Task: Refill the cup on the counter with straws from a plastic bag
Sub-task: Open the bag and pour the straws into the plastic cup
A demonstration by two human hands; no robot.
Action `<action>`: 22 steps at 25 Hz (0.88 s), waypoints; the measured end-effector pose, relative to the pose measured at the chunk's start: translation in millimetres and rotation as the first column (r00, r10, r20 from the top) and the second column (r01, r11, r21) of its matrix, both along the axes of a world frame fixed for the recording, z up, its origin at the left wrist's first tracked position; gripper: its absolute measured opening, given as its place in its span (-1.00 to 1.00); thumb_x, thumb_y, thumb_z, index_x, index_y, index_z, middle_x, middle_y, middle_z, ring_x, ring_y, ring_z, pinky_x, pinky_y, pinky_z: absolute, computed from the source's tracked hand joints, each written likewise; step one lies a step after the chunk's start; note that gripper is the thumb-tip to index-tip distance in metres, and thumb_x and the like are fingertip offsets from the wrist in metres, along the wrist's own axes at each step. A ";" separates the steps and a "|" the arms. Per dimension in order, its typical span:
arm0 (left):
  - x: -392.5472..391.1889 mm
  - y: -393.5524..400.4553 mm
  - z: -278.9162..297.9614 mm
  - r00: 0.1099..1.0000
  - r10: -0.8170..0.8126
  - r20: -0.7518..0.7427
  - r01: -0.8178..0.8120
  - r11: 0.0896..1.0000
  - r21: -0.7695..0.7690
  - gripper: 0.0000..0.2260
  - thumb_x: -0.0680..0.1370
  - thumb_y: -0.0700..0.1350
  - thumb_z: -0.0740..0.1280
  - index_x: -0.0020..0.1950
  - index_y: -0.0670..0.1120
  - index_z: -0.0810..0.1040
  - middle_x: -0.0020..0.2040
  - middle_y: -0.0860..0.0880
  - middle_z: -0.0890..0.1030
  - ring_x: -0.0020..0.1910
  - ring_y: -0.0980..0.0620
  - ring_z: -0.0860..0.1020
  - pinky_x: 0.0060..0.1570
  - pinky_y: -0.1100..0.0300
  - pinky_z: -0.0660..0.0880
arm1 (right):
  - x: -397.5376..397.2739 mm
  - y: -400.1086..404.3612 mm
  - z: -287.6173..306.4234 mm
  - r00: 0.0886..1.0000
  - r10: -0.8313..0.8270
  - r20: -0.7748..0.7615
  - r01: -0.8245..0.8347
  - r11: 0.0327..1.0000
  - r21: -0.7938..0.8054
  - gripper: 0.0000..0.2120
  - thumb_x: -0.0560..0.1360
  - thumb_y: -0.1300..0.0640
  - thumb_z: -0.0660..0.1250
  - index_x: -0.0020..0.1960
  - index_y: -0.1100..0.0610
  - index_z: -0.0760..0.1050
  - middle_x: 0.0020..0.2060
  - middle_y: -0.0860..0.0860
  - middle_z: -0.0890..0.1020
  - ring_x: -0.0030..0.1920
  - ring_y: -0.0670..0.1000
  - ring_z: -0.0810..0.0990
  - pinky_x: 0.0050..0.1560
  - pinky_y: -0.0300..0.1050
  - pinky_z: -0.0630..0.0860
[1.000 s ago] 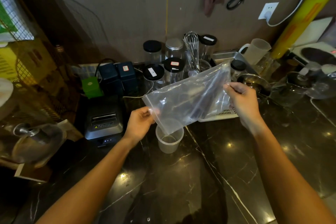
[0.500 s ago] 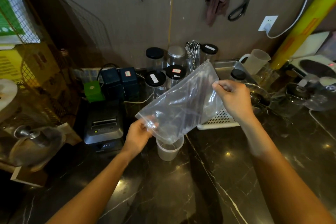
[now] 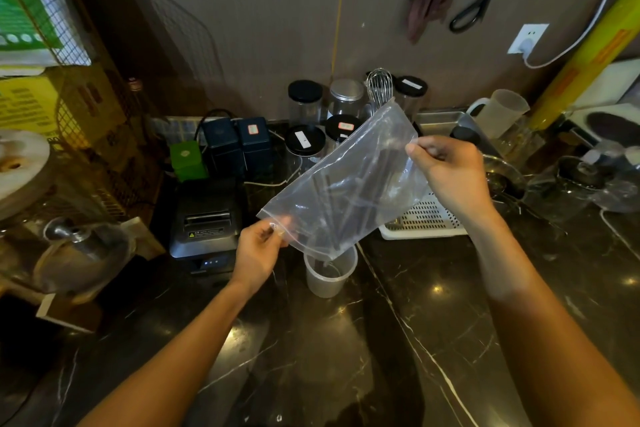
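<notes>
A clear plastic bag [image 3: 360, 166] hangs tilted above the counter, with several dark straws [image 3: 349, 204] inside it. My left hand [image 3: 258, 246] pinches the bag's lower left corner. My right hand [image 3: 450, 173] holds its upper right edge, higher up. The bag's lowest corner points down over a translucent plastic cup [image 3: 329, 276] that stands upright on the dark marble counter [image 3: 433, 322]. One dark straw end shows inside the cup's mouth.
A black receipt printer [image 3: 204, 218] sits left of the cup. Behind the bag are black-lidded jars [image 3: 304, 100], a whisk [image 3: 380, 87] and a white perforated tray [image 3: 426, 222]. A measuring jug [image 3: 498, 111] and glassware stand at the right, a wire rack at the left.
The bag has tipped steeper: my right hand rose and came left, and my left hand sank toward the cup. The straws have slid toward the low corner.
</notes>
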State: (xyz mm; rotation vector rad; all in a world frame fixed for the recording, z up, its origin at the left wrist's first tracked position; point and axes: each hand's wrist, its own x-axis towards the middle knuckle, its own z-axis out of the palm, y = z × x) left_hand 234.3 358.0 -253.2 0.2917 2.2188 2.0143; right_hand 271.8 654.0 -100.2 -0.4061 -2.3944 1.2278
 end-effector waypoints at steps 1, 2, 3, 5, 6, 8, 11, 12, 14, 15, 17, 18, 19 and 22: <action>0.8 -0.8 -0.8 1.000 -0.004 0.010 0.004 1.000 -0.001 -0.82 0.67 -0.19 0.30 0.17 -0.13 0.68 0.06 -0.01 0.76 0.11 0.04 0.72 0.13 0.13 0.66 | 0.0 -2.5 2.2 1.000 0.004 0.001 -0.004 1.000 0.015 -0.86 0.60 -0.06 0.41 0.01 -0.07 0.73 -0.19 -0.08 0.74 -0.02 -0.02 0.71 0.19 0.19 0.63; 2.9 -0.9 -0.7 1.000 -0.002 0.017 0.002 1.000 0.007 -0.83 0.67 -0.20 0.31 0.15 -0.11 0.69 0.04 0.01 0.76 0.10 0.05 0.72 0.13 0.13 0.66 | 0.5 -5.0 4.3 1.000 0.007 -0.001 -0.007 1.000 0.021 -0.87 0.60 -0.05 0.41 0.00 -0.08 0.73 -0.19 -0.07 0.74 -0.03 -0.02 0.72 0.18 0.19 0.64; 5.9 -0.4 0.8 1.000 0.000 0.008 0.000 1.000 0.018 -0.83 0.66 -0.21 0.31 0.12 -0.07 0.70 0.02 0.03 0.77 0.08 0.05 0.72 0.11 0.14 0.67 | 1.1 -7.2 6.2 1.000 0.009 -0.010 -0.009 1.000 0.022 -0.89 0.60 -0.04 0.42 0.00 -0.09 0.72 -0.19 -0.07 0.74 -0.04 0.00 0.72 0.16 0.19 0.65; 9.3 0.9 4.4 1.000 0.015 -0.004 -0.014 0.999 0.040 -0.80 0.65 -0.22 0.32 0.07 0.03 0.70 -0.01 0.08 0.77 0.06 0.05 0.73 0.08 0.17 0.67 | 0.9 -9.0 11.0 1.000 0.004 -0.023 -0.002 0.999 0.047 -0.89 0.59 -0.05 0.42 0.00 -0.10 0.72 -0.21 -0.06 0.73 -0.07 0.02 0.72 0.13 0.20 0.65; 9.6 1.6 4.5 1.000 0.024 0.003 -0.024 0.998 0.057 -0.78 0.65 -0.22 0.33 0.04 0.07 0.70 -0.02 0.07 0.77 0.04 0.02 0.73 0.07 0.15 0.68 | 0.4 -8.6 12.3 1.000 -0.002 -0.028 0.003 0.999 0.049 -0.89 0.59 -0.05 0.42 0.00 -0.09 0.73 -0.21 -0.05 0.72 -0.08 0.03 0.71 0.12 0.21 0.65; 11.5 1.9 3.6 0.999 0.034 0.017 -0.035 0.995 0.095 -0.74 0.64 -0.18 0.34 0.00 0.16 0.72 -0.05 -0.03 0.76 0.02 -0.10 0.73 0.06 0.05 0.68 | 3.3 -11.4 15.2 0.999 -0.001 -0.039 0.002 0.999 0.036 -0.90 0.59 -0.06 0.43 -0.01 -0.12 0.72 -0.19 -0.06 0.73 -0.06 0.01 0.71 0.14 0.19 0.65; 11.6 2.1 -0.9 0.997 0.056 0.050 -0.061 0.991 0.115 -0.75 0.63 -0.15 0.34 -0.02 0.18 0.73 -0.06 -0.10 0.76 0.02 -0.16 0.73 0.08 -0.01 0.67 | 5.7 -16.4 18.3 0.999 0.007 -0.043 -0.005 0.999 0.037 -0.94 0.59 -0.04 0.43 -0.02 -0.18 0.69 -0.17 -0.12 0.72 -0.03 -0.04 0.71 0.14 0.13 0.67; 13.1 2.4 -1.8 0.997 0.059 0.054 -0.065 0.991 0.119 -0.77 0.63 -0.16 0.34 0.01 0.14 0.72 -0.05 -0.08 0.76 0.02 -0.12 0.73 0.08 0.01 0.67 | 7.6 -17.9 18.7 0.999 0.014 -0.053 -0.011 0.999 0.043 -0.93 0.59 -0.05 0.43 0.01 -0.16 0.70 -0.15 -0.13 0.73 -0.01 -0.06 0.72 0.15 0.13 0.67; 12.0 4.4 -2.1 0.997 0.044 0.056 -0.050 0.992 0.114 -0.82 0.64 -0.18 0.33 0.07 0.05 0.70 -0.04 -0.04 0.77 0.03 -0.04 0.74 0.08 0.06 0.68 | 6.9 -19.8 22.3 0.997 0.020 -0.077 -0.015 0.998 0.066 -0.91 0.59 -0.06 0.42 0.04 -0.14 0.71 -0.12 -0.12 0.74 0.00 -0.07 0.72 0.15 0.15 0.67; 13.7 3.8 -3.9 0.997 0.040 0.071 -0.047 0.994 0.101 -0.83 0.65 -0.18 0.33 0.08 0.03 0.70 -0.03 -0.04 0.77 0.03 -0.03 0.74 0.08 0.06 0.68 | 7.8 -21.6 22.6 0.997 0.024 -0.078 -0.019 0.998 0.066 -0.92 0.59 -0.05 0.42 0.02 -0.16 0.70 -0.14 -0.12 0.74 0.00 -0.07 0.72 0.15 0.16 0.66; 14.9 6.0 -3.5 0.996 0.033 0.078 -0.041 0.993 0.112 -0.84 0.64 -0.18 0.34 0.06 0.02 0.71 -0.02 -0.03 0.77 0.03 -0.03 0.74 0.06 0.09 0.68 | 9.6 -25.4 27.1 0.995 0.024 -0.098 -0.017 0.997 0.070 -0.91 0.60 -0.03 0.42 -0.01 -0.21 0.67 -0.14 -0.14 0.74 -0.01 -0.06 0.72 0.14 0.16 0.66; 14.3 7.4 -2.5 0.997 0.029 0.073 -0.038 0.992 0.121 -0.83 0.64 -0.19 0.34 0.05 0.02 0.71 -0.02 -0.02 0.78 0.03 -0.05 0.74 0.04 0.11 0.68 | 8.5 -26.7 29.6 0.994 0.031 -0.104 -0.024 0.997 0.074 -0.90 0.61 -0.02 0.42 0.00 -0.23 0.66 -0.13 -0.13 0.74 -0.01 -0.05 0.72 0.13 0.16 0.66; 15.7 7.1 -2.7 0.997 0.029 0.074 -0.038 0.992 0.118 -0.82 0.64 -0.20 0.35 0.05 0.02 0.71 -0.03 -0.02 0.78 0.03 -0.05 0.74 0.03 0.13 0.68 | 8.5 -26.8 29.9 0.994 0.035 -0.105 -0.028 0.997 0.070 -0.90 0.61 -0.02 0.42 0.02 -0.22 0.66 -0.12 -0.12 0.74 -0.01 -0.04 0.73 0.12 0.16 0.67; 15.6 9.6 1.4 0.998 0.034 0.043 -0.039 0.992 0.121 -0.79 0.64 -0.22 0.35 0.03 0.05 0.72 -0.04 -0.01 0.78 0.01 -0.03 0.74 0.03 0.13 0.69 | 5.4 -26.5 35.9 0.992 0.045 -0.121 -0.031 0.993 0.112 -0.92 0.61 -0.02 0.41 0.05 -0.16 0.68 -0.13 -0.07 0.74 -0.03 -0.01 0.73 0.09 0.17 0.67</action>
